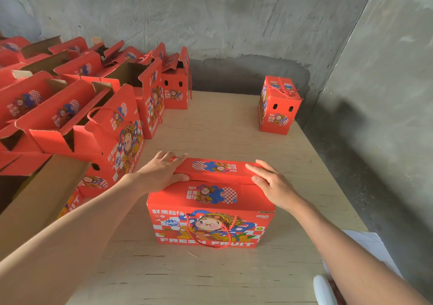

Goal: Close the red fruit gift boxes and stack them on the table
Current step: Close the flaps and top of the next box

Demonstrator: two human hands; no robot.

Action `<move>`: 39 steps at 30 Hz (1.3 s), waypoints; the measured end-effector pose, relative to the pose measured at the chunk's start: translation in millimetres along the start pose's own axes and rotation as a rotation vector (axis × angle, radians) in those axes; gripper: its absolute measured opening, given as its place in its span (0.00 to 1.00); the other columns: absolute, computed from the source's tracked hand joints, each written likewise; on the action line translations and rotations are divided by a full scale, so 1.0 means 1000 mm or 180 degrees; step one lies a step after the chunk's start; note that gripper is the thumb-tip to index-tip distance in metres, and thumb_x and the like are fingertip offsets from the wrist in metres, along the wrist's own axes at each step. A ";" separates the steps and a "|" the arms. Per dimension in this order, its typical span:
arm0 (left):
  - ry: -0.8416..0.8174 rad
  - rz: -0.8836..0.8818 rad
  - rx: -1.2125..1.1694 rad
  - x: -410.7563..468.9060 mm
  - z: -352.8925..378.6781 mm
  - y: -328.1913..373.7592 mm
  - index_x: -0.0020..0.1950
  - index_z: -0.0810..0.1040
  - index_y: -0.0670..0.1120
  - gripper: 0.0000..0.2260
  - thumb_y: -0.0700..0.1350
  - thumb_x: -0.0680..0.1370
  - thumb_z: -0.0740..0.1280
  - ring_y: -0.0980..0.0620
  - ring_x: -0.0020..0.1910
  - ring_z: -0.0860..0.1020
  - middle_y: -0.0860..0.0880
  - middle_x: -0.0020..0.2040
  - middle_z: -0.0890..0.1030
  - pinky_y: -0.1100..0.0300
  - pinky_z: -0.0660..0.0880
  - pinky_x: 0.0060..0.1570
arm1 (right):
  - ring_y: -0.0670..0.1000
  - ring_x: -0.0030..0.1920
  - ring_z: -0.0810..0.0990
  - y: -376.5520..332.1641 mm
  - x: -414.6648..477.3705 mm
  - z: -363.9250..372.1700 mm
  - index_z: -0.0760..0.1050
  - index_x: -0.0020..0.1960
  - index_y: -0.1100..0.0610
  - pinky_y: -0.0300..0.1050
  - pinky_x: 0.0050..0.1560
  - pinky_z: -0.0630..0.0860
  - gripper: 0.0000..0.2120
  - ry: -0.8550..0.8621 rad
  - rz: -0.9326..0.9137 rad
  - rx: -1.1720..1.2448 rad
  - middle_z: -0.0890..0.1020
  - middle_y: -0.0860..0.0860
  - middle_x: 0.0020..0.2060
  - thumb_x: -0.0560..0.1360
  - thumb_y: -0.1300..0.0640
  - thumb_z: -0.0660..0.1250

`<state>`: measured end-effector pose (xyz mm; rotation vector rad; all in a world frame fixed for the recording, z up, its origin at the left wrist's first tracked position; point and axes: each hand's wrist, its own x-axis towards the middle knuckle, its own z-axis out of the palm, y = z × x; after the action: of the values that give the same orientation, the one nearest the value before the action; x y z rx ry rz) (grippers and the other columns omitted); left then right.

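A red fruit gift box (210, 225) stands near the table's front, its printed face and red rope handle toward me. Its two top flaps meet along the middle. My left hand (161, 172) lies on the left end of the far top flap (215, 167), fingers straight over it and thumb along the seam. My right hand (269, 182) presses flat on the right end of the same flap. One closed red box (277, 107) stands alone at the far right of the table.
Several open red boxes (77, 114) with raised flaps crowd the left side and back left of the wooden table (234, 274). A brown cardboard flap (42, 199) juts in at near left. Rough concrete walls (234, 18) close the back and right. A white shoe (324, 290) shows at bottom right.
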<state>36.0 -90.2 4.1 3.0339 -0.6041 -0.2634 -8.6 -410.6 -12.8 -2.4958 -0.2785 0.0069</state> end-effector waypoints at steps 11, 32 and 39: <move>0.0267 -0.0289 0.0419 0.016 -0.006 0.054 0.64 0.70 0.42 0.51 0.79 0.61 0.42 0.45 0.61 0.73 0.45 0.62 0.75 0.49 0.63 0.66 | 0.47 0.73 0.61 -0.005 -0.002 -0.001 0.68 0.71 0.46 0.36 0.63 0.59 0.18 0.0043 -0.0001 -0.0165 0.60 0.48 0.75 0.81 0.52 0.57; 0.0102 0.0070 0.0305 0.024 0.009 0.034 0.77 0.51 0.50 0.48 0.75 0.63 0.37 0.43 0.70 0.61 0.45 0.69 0.65 0.46 0.57 0.70 | 0.40 0.74 0.53 0.004 -0.005 0.003 0.63 0.71 0.38 0.39 0.68 0.57 0.18 -0.0259 0.0063 0.0132 0.50 0.38 0.76 0.82 0.50 0.54; 0.0246 0.0154 0.0236 0.026 0.022 0.025 0.78 0.43 0.52 0.43 0.72 0.68 0.27 0.46 0.71 0.58 0.48 0.69 0.62 0.46 0.47 0.72 | 0.43 0.75 0.38 0.002 -0.006 0.004 0.57 0.73 0.38 0.43 0.73 0.43 0.20 -0.0296 -0.0173 -0.0627 0.42 0.42 0.76 0.82 0.48 0.52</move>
<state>46.4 -123.8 -20.4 3.0778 -0.6954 -0.1240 -14.2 -411.0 -17.4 -2.6866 -0.4031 0.0770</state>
